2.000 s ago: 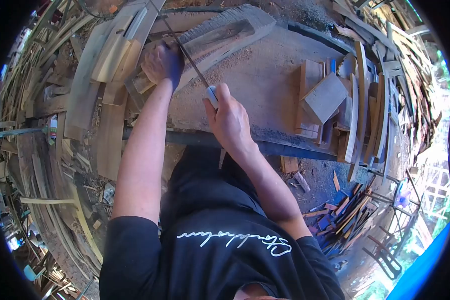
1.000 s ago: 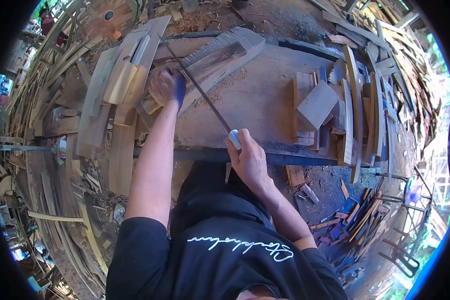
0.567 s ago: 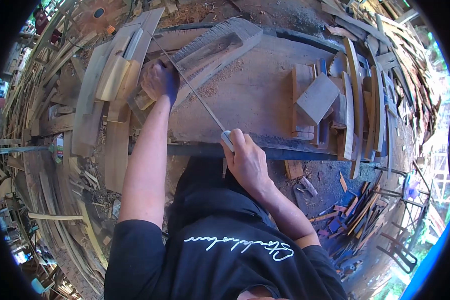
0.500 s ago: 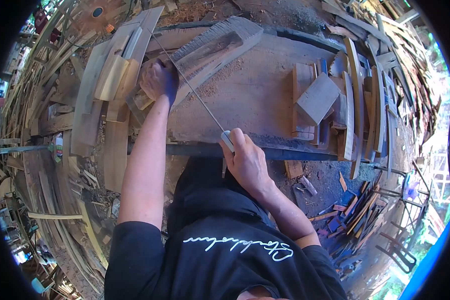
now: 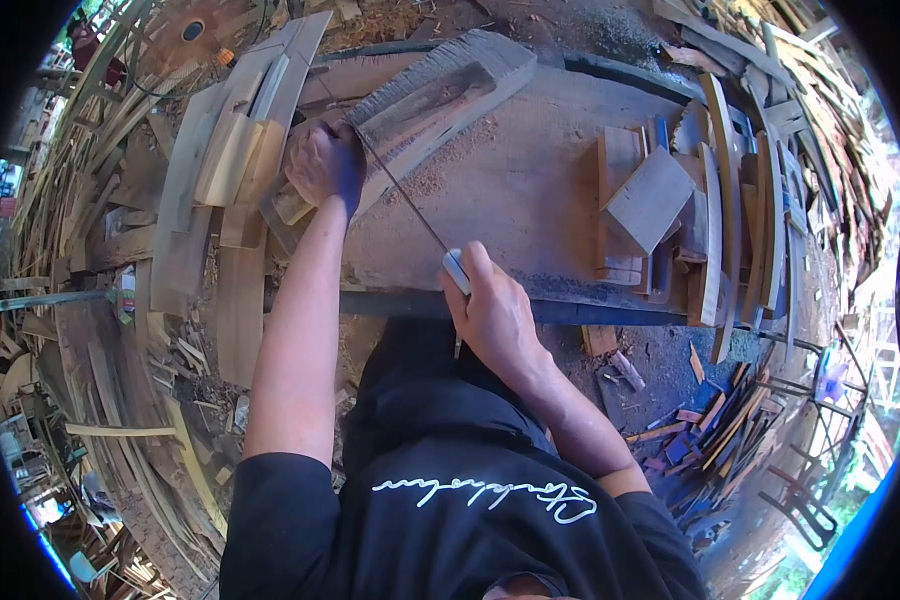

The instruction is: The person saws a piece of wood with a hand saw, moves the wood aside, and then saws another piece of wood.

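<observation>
My right hand (image 5: 492,312) grips the white handle of a thin hand saw (image 5: 400,192) at the near edge of the wooden workbench (image 5: 530,190). The blade runs up and left to a small wooden piece (image 5: 288,205) at the bench's left end. My left hand (image 5: 325,162) presses down on that piece, right beside the blade. A thick hollowed wooden block (image 5: 440,85) lies just behind the blade, with sawdust scattered near it.
Pale planks (image 5: 220,150) lean at the bench's left end. A pile of small boards and offcuts (image 5: 670,215) sits on the bench's right side. Scrap wood (image 5: 700,420) covers the ground to the right, and long slats (image 5: 90,330) lie to the left.
My right hand has pushed the saw forward and drawn it back again over the wooden piece. My left hand has stayed pressed on the piece. The view has shifted slightly.
</observation>
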The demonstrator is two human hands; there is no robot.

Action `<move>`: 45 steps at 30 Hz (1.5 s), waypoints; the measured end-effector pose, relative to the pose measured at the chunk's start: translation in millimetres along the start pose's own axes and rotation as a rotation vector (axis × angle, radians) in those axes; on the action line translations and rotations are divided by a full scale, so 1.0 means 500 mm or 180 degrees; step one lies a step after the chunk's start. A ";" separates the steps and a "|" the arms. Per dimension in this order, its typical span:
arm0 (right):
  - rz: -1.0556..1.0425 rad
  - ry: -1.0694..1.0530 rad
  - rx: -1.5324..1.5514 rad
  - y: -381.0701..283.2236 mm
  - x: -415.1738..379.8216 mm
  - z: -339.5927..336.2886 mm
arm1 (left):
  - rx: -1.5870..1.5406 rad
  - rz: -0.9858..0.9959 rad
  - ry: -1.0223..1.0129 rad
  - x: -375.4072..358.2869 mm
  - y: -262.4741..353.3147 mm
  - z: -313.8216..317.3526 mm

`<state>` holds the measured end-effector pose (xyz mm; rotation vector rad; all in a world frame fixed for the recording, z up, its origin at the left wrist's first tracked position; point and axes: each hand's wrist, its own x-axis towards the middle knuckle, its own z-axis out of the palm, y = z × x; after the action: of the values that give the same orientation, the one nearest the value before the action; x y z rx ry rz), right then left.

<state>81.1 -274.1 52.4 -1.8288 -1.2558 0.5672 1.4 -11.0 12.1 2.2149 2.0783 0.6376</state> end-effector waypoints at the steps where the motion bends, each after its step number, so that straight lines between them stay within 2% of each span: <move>1: 0.0018 -0.0016 0.0011 -0.001 0.019 0.011 | 0.0019 -0.0005 -0.0017 -0.002 -0.004 0.002; 4: -0.0137 0.0201 -0.0170 -0.006 0.085 0.044 | -0.0106 0.0023 -0.0032 -0.001 0.000 0.000; 6: -0.0251 0.0206 -0.0176 -0.002 0.100 0.057 | 0.0160 -0.0081 -0.0053 0.003 0.000 0.003; 9: -0.0111 0.0102 -0.0080 0.003 0.021 0.027 | 0.0054 -0.0005 0.0253 0.001 -0.007 0.020; 12: 0.0029 0.0108 -0.0136 0.010 -0.012 0.019 | 0.0078 -0.0037 0.0077 -0.006 0.007 -0.003; 15: -0.0261 0.0364 -0.0210 -0.005 0.074 0.061 | 0.0069 -0.0070 0.0082 -0.004 0.010 -0.010; 18: -0.0284 0.0361 -0.0179 -0.001 0.106 0.076 | 0.0058 -0.0044 0.0070 0.003 -0.001 0.009; 24: -0.0085 0.0121 -0.0019 0.022 -0.024 0.012 | 0.0041 0.0030 0.0013 -0.003 0.003 -0.001; 30: -0.0214 0.0362 0.0008 -0.002 0.123 0.092 | 0.0089 -0.0057 0.0038 0.001 0.002 0.009; 36: 0.0016 0.0271 -0.0083 0.017 -0.039 0.026 | -0.0073 -0.0062 0.0043 0.003 -0.001 0.008; 42: -0.0001 0.0231 -0.0525 -0.021 -0.039 0.029 | -0.0044 0.0075 0.0279 0.005 -0.001 0.010; 45: 0.0015 0.0245 -0.0593 -0.017 -0.060 0.033 | -0.0165 0.0082 0.0030 -0.005 0.006 -0.008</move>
<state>52.6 -294.0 47.7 -1.9879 -1.2885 0.3889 2.8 -14.7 16.0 2.2187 2.0166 0.6968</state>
